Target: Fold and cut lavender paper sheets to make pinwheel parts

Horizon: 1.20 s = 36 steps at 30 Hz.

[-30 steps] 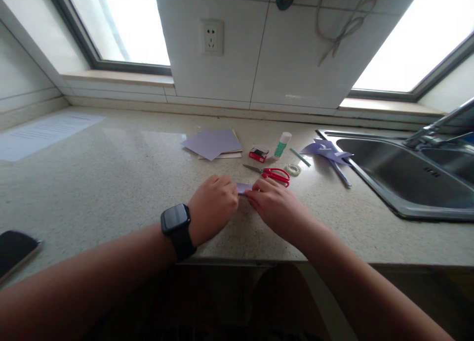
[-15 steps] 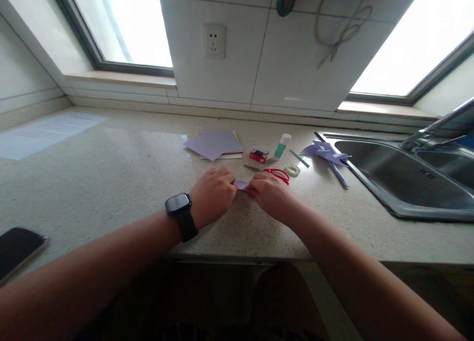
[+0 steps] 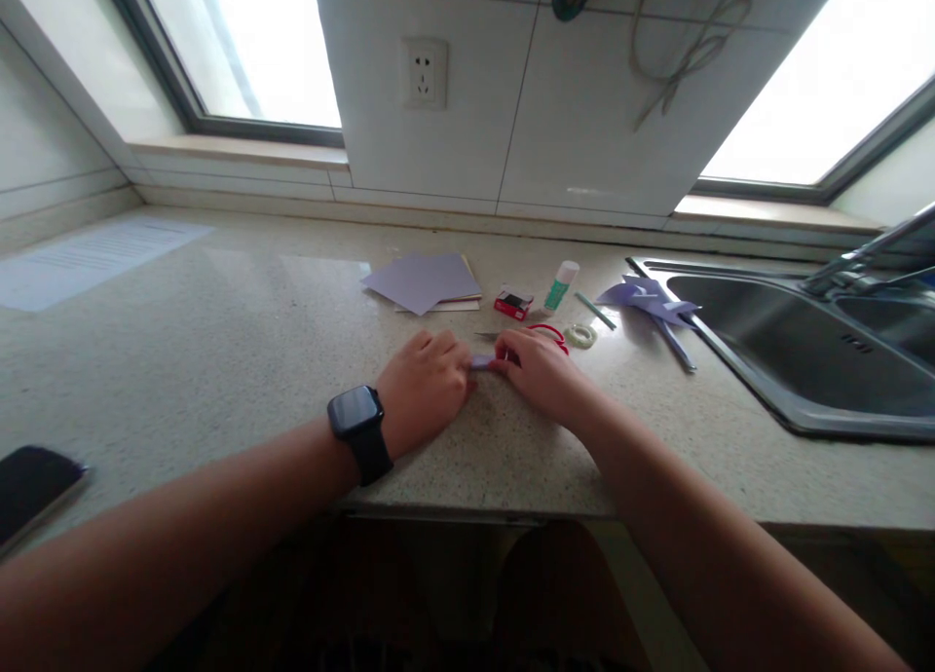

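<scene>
A narrow strip of purple paper (image 3: 481, 362) shows between my two hands, low over the counter. My left hand (image 3: 426, 385), with a black watch on its wrist, is closed on the strip's left end. At the other end, the thumb and fingers of my right hand (image 3: 537, 368) pinch the paper. Most of the piece is hidden by my fingers. Just beyond my right hand lie red-handled scissors (image 3: 549, 333), partly covered by it. A roll of clear tape (image 3: 580, 336) rests to their right.
Behind my hands are purple sheets (image 3: 424, 280), a small red box (image 3: 512, 302), an upright glue stick (image 3: 562, 287) and a thin green stick (image 3: 595, 311). A purple paper pinwheel (image 3: 650, 300) lies by the sink (image 3: 789, 360). A phone (image 3: 36, 492) and a printed sheet (image 3: 94, 258) are on the left.
The strip between my hands looks narrower and flatter. My right hand has shifted slightly, covering more of the scissors, and the view has tilted a little.
</scene>
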### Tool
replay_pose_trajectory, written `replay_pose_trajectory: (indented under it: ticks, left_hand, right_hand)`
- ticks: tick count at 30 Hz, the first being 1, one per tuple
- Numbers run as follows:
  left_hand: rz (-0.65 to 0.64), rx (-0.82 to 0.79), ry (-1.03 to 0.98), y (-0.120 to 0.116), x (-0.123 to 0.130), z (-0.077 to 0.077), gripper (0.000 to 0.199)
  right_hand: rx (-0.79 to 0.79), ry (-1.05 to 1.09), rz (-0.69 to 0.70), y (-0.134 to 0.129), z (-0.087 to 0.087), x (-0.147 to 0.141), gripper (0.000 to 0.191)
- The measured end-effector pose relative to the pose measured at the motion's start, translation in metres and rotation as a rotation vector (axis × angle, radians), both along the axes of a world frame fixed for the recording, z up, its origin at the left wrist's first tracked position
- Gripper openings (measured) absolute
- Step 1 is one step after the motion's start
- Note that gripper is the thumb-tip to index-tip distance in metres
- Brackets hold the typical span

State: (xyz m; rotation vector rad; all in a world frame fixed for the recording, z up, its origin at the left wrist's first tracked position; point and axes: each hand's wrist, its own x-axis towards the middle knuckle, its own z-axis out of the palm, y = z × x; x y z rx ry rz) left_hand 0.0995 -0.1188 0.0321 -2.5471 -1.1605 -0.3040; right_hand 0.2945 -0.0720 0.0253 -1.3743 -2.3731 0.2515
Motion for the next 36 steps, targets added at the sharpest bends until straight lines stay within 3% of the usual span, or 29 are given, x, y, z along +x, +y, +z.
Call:
replay_pose_trajectory:
  ticks: [7, 12, 17, 26, 36]
  left_hand:
    - [-0.016, 0.004, 0.011, 0.001, 0.001, 0.0, 0.023]
    - [-0.033, 0.055, 0.037, -0.001, 0.001, -0.001, 0.023]
    - [-0.019, 0.116, 0.077, -0.009, 0.001, -0.003, 0.021]
    - [-0.052, 0.063, -0.007, -0.006, 0.005, 0.0, 0.022]
    - [-0.027, 0.024, -0.04, -0.006, 0.006, -0.005, 0.026]
  right_hand:
    - [0.083, -0.012, 0.165, -0.004, 0.0, 0.007, 0.005]
    - [0.131, -0.109, 0.195, -0.01, -0.006, 0.008, 0.015]
    - [0.163, -0.166, 0.18, -0.025, -0.01, 0.004, 0.018]
    - [0.041, -0.032, 0.076, -0.027, -0.008, 0.003, 0.01]
    - [0.047, -0.032, 0.108, -0.031, 0.0, 0.006, 0.012]
